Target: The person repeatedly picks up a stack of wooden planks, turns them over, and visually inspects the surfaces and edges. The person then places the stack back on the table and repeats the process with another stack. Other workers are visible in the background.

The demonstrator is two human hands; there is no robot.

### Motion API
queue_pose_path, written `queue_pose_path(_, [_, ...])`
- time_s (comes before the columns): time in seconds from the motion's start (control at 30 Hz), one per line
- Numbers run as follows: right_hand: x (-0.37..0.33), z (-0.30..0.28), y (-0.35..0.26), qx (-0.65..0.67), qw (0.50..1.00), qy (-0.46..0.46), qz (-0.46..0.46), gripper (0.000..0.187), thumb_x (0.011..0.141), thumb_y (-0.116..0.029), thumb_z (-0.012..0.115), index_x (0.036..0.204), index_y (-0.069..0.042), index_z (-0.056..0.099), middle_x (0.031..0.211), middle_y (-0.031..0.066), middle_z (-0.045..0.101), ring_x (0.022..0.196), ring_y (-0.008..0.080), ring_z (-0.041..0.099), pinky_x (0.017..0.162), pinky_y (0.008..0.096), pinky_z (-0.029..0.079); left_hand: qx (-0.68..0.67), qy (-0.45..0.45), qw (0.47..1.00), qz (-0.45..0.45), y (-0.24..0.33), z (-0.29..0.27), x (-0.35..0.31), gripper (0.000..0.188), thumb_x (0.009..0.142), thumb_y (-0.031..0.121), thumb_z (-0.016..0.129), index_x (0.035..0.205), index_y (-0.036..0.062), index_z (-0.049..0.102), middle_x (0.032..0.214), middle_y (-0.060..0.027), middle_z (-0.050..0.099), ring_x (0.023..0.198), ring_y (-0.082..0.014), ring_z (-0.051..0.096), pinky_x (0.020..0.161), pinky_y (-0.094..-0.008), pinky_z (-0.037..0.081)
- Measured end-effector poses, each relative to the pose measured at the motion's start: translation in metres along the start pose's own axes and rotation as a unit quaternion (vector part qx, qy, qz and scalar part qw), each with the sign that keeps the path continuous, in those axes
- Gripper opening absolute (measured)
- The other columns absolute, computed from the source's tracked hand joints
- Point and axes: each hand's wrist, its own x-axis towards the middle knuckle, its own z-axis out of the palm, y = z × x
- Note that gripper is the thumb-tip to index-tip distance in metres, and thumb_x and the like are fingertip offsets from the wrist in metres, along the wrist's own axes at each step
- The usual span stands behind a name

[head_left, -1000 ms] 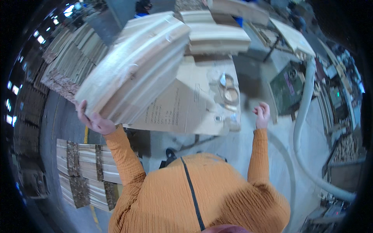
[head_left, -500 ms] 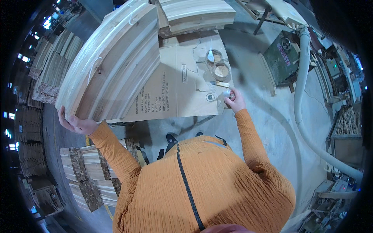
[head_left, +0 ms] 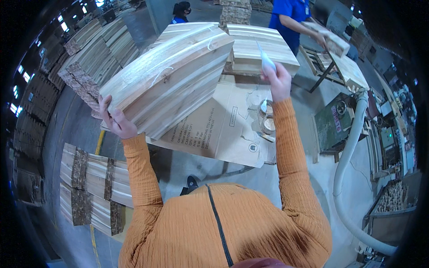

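A curved panel of glued wood strips (head_left: 174, 80) is at the left of the cardboard, with thin white lines along its upper edge. My left hand (head_left: 119, 123) grips its near left corner, thumb on the face and fingers at the edge. My right hand (head_left: 279, 82) is closed around a small white squeeze bottle (head_left: 267, 64), its thin nozzle pointing up, right of the panel. Beneath my right forearm, two round tubs (head_left: 267, 125) stand on the cardboard sheet (head_left: 219, 134). A second white nozzle bottle (head_left: 264, 105) is by the far tub, and a flat tool lies nearby.
More curved panels (head_left: 263, 44) are stacked behind the cardboard and at the left (head_left: 85, 76). Others lie on the floor (head_left: 94, 192). A co-worker in blue (head_left: 288, 27) handles a wooden piece beyond; another stands further left. At right are a green machine (head_left: 333, 120) and a thick hose (head_left: 346, 169).
My right hand has risen away from the cardboard's right edge, up and forward, with the bottle now plainly visible. My left hand stays on the panel. The view has tilted up, revealing co-workers.
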Motion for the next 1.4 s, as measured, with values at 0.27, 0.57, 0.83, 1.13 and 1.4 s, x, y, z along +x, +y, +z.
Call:
queue_pose_path(0.27, [0.078, 0.068, -0.014, 0.127, 0.989, 0.061, -0.037, 0.019, 0.081, -0.016, 0.070, 0.083, -0.001, 0.057, 0.071, 0.0021, 0.058, 0.058, 0.0062, 0.053, 0.049, 0.0224, 0.051, 0.017, -0.007, 1.000, -0.003, 0.002, -0.005, -0.003, 0.042, 0.087, 0.031, 0.045, 0.111, -0.0034, 0.051, 0.120, -0.0198, 0.050, 0.125, -0.0330, 0.038, 0.101, -0.0400, 0.029])
queue_pose_path(0.57, [0.086, 0.068, -0.012, 0.036, 0.996, 0.042, -0.076, 0.022, 0.080, -0.020, 0.070, 0.079, -0.002, 0.058, 0.068, -0.0002, 0.057, 0.055, 0.0040, 0.050, 0.047, 0.0195, 0.045, 0.016, -0.002, 1.000, 0.009, 0.003, -0.007, -0.007, 0.047, 0.087, 0.037, 0.046, 0.110, -0.0035, 0.051, 0.129, -0.0277, 0.043, 0.122, -0.0320, 0.041, 0.095, -0.0371, 0.034])
queue_pose_path(0.83, [0.086, 0.066, -0.020, -0.010, 0.996, 0.030, -0.086, 0.024, 0.081, -0.023, 0.069, 0.079, -0.003, 0.058, 0.069, -0.0006, 0.056, 0.056, 0.0043, 0.050, 0.050, 0.0200, 0.045, 0.027, -0.004, 0.999, 0.023, 0.006, -0.006, -0.008, 0.049, 0.088, 0.040, 0.045, 0.110, -0.0037, 0.051, 0.121, -0.0238, 0.048, 0.124, -0.0328, 0.039, 0.095, -0.0384, 0.034])
queue_pose_path(1.13, [0.090, 0.064, -0.020, -0.052, 0.992, 0.024, -0.110, 0.024, 0.081, -0.024, 0.069, 0.077, -0.003, 0.058, 0.066, -0.0014, 0.055, 0.054, 0.0036, 0.049, 0.049, 0.0188, 0.043, 0.028, -0.004, 0.999, 0.022, 0.006, -0.007, -0.010, 0.051, 0.088, 0.042, 0.045, 0.110, -0.0038, 0.051, 0.128, -0.0268, 0.044, 0.123, -0.0325, 0.040, 0.095, -0.0380, 0.034])
queue_pose_path(1.4, [0.090, 0.063, -0.021, -0.069, 0.989, 0.019, -0.130, 0.026, 0.081, -0.024, 0.069, 0.074, -0.003, 0.057, 0.064, -0.0014, 0.054, 0.052, 0.0034, 0.048, 0.047, 0.0182, 0.042, 0.029, -0.008, 0.999, 0.020, 0.006, -0.008, -0.010, 0.049, 0.088, 0.040, 0.045, 0.111, -0.0038, 0.051, 0.129, -0.0268, 0.043, 0.122, -0.0322, 0.041, 0.095, -0.0374, 0.035])
